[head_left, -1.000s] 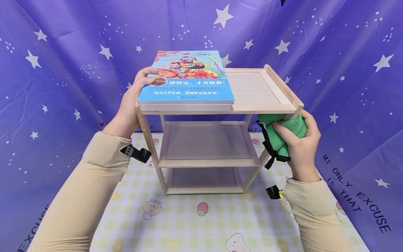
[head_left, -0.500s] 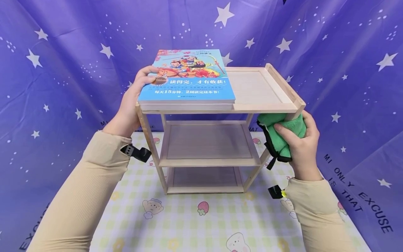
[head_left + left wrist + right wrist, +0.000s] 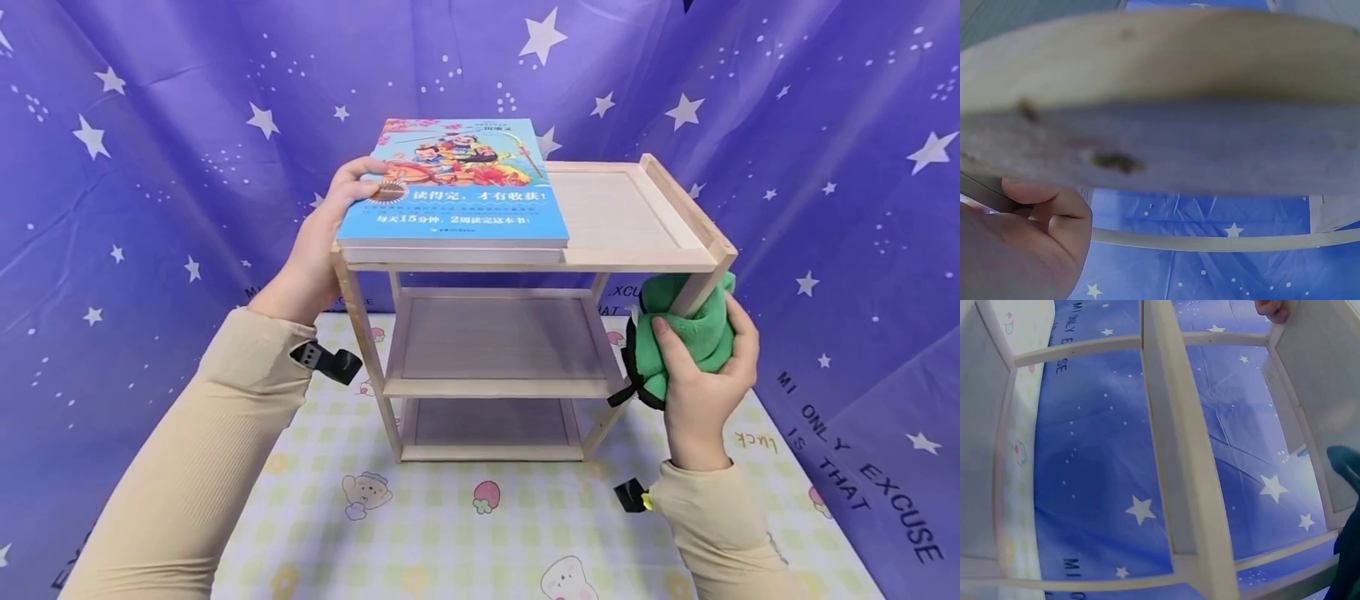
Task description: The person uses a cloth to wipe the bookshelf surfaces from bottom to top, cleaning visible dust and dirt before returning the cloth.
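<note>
A small three-tier wooden shelf (image 3: pixel 480 388) stands upright in the head view. Two stacked books (image 3: pixel 453 200), the upper one with a blue illustrated cover, lie on the left of its top tier. My left hand (image 3: pixel 318 237) grips the top's left edge, its fingertips over the books' side; a knotted wooden bar fills much of the left wrist view. In my right hand (image 3: pixel 708 375) is a green cloth (image 3: pixel 686 333) with black edging, wrapped around the front right leg just below the top. The right wrist view catches only a dark piece of the cloth (image 3: pixel 1347 465).
Under the shelf lies a green-and-white checked tablecloth (image 3: pixel 420 533) with cartoon prints. A purple-blue curtain (image 3: pixel 180 108) with white stars hangs behind and at both sides. The shelf's middle tier (image 3: pixel 502 337) and bottom tier (image 3: pixel 491 423) have raised edges.
My right hand and the green cloth have slid a little down the front right leg, and the wrist has lowered. My left hand keeps its place on the shelf and books.
</note>
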`<move>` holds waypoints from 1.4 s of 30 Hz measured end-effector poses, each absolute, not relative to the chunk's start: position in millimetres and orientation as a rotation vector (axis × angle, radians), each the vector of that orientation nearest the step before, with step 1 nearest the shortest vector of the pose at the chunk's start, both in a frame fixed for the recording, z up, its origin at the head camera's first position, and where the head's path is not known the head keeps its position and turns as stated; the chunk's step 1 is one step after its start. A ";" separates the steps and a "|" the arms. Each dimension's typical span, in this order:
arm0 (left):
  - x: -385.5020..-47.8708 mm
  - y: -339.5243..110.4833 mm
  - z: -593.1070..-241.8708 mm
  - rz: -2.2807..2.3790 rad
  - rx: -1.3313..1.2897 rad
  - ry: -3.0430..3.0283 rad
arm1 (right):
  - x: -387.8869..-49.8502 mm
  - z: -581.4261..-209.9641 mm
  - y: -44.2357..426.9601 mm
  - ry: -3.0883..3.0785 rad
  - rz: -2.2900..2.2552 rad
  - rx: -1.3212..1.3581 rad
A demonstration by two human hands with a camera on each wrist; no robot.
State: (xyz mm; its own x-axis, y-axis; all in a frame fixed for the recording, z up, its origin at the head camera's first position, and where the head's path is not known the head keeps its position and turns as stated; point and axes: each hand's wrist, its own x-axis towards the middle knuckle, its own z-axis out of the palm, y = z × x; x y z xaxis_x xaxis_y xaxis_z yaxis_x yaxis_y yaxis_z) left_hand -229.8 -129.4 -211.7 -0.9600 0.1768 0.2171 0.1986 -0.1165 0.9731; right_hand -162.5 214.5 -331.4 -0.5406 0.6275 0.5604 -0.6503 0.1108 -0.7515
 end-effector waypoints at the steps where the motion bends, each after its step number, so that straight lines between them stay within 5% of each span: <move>1: -230.1 -129.4 -211.4 -2.283 -0.444 -2.084 | -161.2 -332.9 213.5 -1.370 1.636 0.017; 28: -228.9 -130.2 -211.5 -2.287 -0.462 -2.074 | -110.8 -391.3 192.9 -1.128 1.535 -0.044; 42: -231.0 -131.6 -212.4 -2.274 -0.462 -2.101 | -109.9 -407.8 155.5 -1.415 1.600 0.255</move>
